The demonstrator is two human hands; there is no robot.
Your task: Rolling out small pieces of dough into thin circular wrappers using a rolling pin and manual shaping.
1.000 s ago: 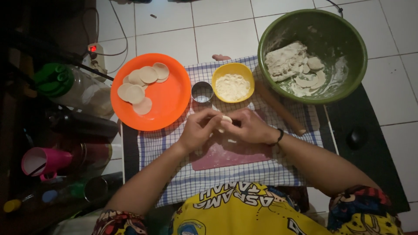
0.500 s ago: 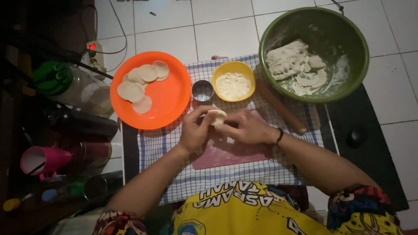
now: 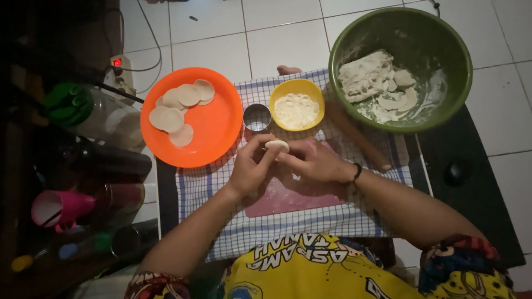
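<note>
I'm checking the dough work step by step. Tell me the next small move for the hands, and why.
Probably carry the dough round over to the orange plate and lay it beside the dough discs already there. The left hand and right hand pinch it together above the pink board, and it looks flat and round like the others.

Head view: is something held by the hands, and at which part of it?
Yes. Both hands, left hand and right hand, hold a small pale dough piece between their fingertips, at its opposite edges, above the pink board.
</note>
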